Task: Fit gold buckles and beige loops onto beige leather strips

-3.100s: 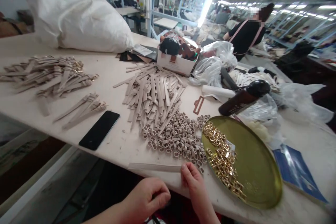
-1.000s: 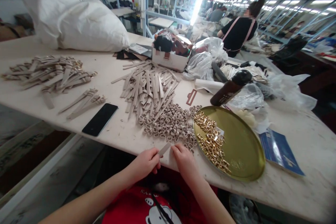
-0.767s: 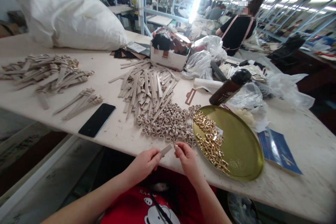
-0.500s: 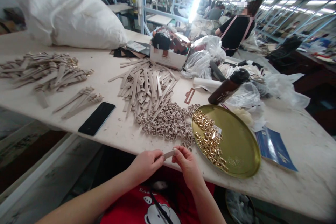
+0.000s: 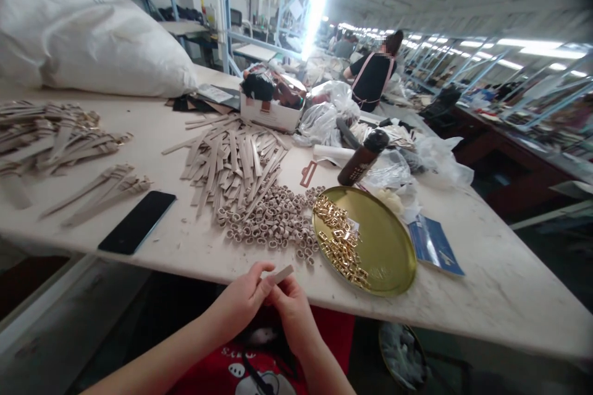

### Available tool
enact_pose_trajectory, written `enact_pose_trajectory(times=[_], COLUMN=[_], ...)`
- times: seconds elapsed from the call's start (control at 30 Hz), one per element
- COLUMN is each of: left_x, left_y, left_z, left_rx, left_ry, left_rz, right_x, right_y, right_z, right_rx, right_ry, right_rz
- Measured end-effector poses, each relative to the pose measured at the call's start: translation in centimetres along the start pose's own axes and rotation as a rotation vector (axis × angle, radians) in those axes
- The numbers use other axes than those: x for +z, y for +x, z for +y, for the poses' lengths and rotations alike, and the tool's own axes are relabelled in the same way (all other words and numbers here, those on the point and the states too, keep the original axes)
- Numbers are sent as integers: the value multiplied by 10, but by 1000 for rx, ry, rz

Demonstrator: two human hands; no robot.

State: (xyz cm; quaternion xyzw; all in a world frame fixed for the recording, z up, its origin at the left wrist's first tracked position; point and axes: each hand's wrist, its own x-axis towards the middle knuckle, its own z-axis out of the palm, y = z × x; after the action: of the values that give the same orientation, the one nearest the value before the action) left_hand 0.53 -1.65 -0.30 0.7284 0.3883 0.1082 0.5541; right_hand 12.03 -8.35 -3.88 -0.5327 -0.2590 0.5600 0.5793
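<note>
A short beige strap sticks up at a slant between my hands, just off the table's front edge. My left hand is closed on it, thumb on top. Close against it, my right hand has its fingers closed around the strap's underside; its fingertips are partly hidden. In front of my hands lies a heap of small beige loops, with a pile of loose beige straps behind it. To the right, gold buckles lie on one side of a round gold tray.
Buckled straps and a dark phone lie on the left. A brown bottle, blue booklet and plastic bags are at right and back. Behind stand a filled box, a white sack and a person.
My hands have drawn together, and the strap's end now points up and to the right, past my right fingers. The camera view has turned right, shifting the table things leftward.
</note>
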Motion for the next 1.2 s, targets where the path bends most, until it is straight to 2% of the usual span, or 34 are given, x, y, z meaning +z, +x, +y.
enact_pose_trajectory(times=[0.1,0.2,0.23,0.3,0.4,0.57,0.7,0.73,0.8,0.9,0.97,1.07,1.2], left_x=[-3,-5,-4,-2,1,-1,-4,-5,-7,-5,-2,4,8], left_y=[7,14,16,21,28,35,40,42,47,53,54,50,37], left_z=[-6,-12,-13,-14,-14,-13,-8,-6,1,11,14,11,0], left_rx=[-19,-56,-65,-79,-95,-108,-78,-61,-26,2,6,14,17], left_ry=[13,-20,-40,-71,-75,-46,-35,-35,-52,-135,-202,-266,-294], left_rz=[8,15,13,-5,-39,-65,-52,-43,-29,6,31,104,175], right_x=[-30,-74,-86,-105,-118,-126,-119,-114,-98,-68,-49,-26,-9], right_y=[11,34,44,65,94,117,106,99,84,61,49,39,30], right_z=[-20,-55,-66,-81,-87,-81,-86,-88,-89,-81,-71,-54,-40], right_rx=[-194,-373,-366,-284,-185,-128,-148,-150,-122,6,63,61,34], right_ry=[-409,-1063,-1248,-1524,-1617,-1508,-1339,-1276,-1005,-300,-13,116,91], right_rz=[116,315,350,337,275,204,183,163,87,-11,-17,21,85])
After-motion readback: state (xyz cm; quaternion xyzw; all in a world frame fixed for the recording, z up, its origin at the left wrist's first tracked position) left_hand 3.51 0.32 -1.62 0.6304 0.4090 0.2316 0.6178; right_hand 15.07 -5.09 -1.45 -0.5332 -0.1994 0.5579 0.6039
